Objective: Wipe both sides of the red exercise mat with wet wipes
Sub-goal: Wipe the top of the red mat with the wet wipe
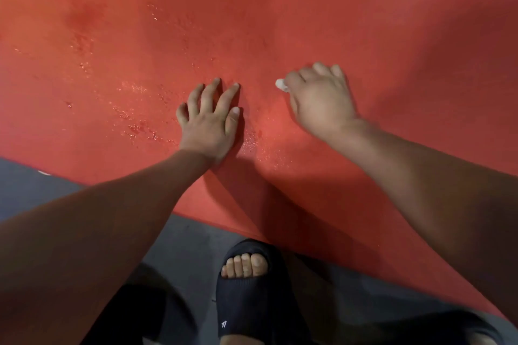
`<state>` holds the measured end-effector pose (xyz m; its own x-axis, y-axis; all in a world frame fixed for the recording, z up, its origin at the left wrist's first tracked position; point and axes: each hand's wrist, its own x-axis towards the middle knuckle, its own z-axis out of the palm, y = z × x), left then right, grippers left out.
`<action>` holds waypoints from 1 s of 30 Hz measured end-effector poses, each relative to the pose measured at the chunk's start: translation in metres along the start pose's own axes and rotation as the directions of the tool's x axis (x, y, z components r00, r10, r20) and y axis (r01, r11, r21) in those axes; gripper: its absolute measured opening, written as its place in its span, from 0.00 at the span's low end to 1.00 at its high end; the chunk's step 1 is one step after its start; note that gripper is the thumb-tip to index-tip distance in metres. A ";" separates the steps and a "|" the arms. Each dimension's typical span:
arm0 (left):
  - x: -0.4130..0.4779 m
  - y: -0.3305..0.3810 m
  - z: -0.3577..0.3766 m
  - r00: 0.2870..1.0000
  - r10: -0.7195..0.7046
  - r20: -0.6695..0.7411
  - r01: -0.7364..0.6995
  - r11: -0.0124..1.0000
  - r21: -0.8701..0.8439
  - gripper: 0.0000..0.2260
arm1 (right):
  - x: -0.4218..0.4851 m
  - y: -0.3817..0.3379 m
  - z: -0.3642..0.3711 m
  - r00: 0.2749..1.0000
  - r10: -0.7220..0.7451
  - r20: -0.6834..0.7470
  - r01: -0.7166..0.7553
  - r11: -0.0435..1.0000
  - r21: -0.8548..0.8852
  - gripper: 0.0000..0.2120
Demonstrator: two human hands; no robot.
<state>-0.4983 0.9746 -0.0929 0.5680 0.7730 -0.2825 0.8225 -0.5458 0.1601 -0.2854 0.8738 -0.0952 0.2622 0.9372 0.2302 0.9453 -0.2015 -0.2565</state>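
The red exercise mat [280,8] fills most of the head view, with wet patches and droplets glistening left of centre. My left hand [210,117] rests flat on the mat near its front edge, fingers spread and straight. To its right, my right hand [319,95] lies palm down on the mat with its fingers curled over a white wet wipe [281,84]. Only a small corner of the wipe shows past the thumb side; the rest is hidden under the hand.
The mat's front edge runs diagonally from the left down to the lower right over a grey floor [33,190]. My foot in a black open-toed slipper [249,297] stands on the floor just in front of that edge.
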 end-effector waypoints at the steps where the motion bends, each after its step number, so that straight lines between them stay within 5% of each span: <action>1: 0.003 -0.001 -0.001 0.999 -0.002 -0.035 0.001 1.000 -0.004 0.21 | 0.001 -0.005 0.002 1.000 0.022 0.006 -0.022 1.000 0.018 0.07; 4: 0.014 -0.005 0.000 0.994 0.001 -0.105 -0.001 1.000 -0.007 0.21 | -0.028 -0.028 0.010 0.956 -0.259 0.138 0.244 0.963 0.115 0.10; 6: 0.022 -0.007 0.002 0.993 0.018 -0.121 -0.019 1.000 -0.006 0.22 | -0.053 -0.039 0.006 0.830 -0.514 0.217 0.475 0.855 0.208 0.09; 8: 0.029 -0.007 0.005 0.990 0.014 -0.137 -0.015 1.000 -0.005 0.22 | -0.051 -0.035 0.005 0.757 -0.609 0.238 0.566 0.793 0.227 0.05; 10: 0.035 -0.005 0.007 0.985 -0.013 -0.171 0.012 1.000 -0.009 0.21 | -0.024 -0.023 0.011 0.836 -0.513 0.194 0.490 0.858 0.154 0.05; 12: 0.041 0.000 0.006 0.976 -0.058 -0.209 0.051 0.998 -0.038 0.20 | 0.008 -0.007 0.015 0.957 -0.270 0.110 0.264 0.962 0.066 0.09; 14: 0.053 0.006 0.001 0.962 -0.108 -0.251 0.087 0.992 -0.092 0.19 | 0.022 -0.004 0.018 0.988 -0.139 0.064 0.136 0.990 0.043 0.11; 18: 0.078 0.016 -0.007 0.950 -0.096 -0.296 0.057 0.989 -0.136 0.19 | 0.016 -0.007 0.019 0.870 -0.471 0.147 0.457 0.881 0.123 0.05; 20: 0.092 0.020 -0.008 0.944 -0.101 -0.313 0.053 0.986 -0.158 0.20 | 0.038 0.011 0.017 0.875 -0.458 0.154 0.453 0.889 0.070 0.03; 23: 0.103 0.024 -0.005 0.938 -0.127 -0.323 0.075 0.983 -0.166 0.21 | 0.083 0.039 0.018 0.993 -0.113 0.024 0.114 0.992 -0.053 0.06; 25: 0.104 0.024 0.000 0.940 -0.120 -0.320 0.079 0.987 -0.136 0.22 | 0.092 0.042 0.019 0.999 0.040 -0.011 -0.040 0.998 -0.058 0.09; 27: 0.104 0.022 0.002 0.938 -0.107 -0.330 0.074 0.991 -0.112 0.22 | 0.080 0.029 0.020 0.999 -0.043 0.033 0.043 0.999 0.004 0.09; 30: 0.104 0.021 0.004 0.933 -0.100 -0.344 0.072 0.993 -0.092 0.21 | 0.042 0.012 0.016 0.899 -0.404 0.169 0.388 0.914 0.121 0.08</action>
<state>-0.4219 1.0424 -0.1226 0.4587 0.8874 0.0461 0.8605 -0.4565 0.2260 -0.2657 0.9151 -0.1032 -0.1791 0.9720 0.1519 0.9421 0.2139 -0.2582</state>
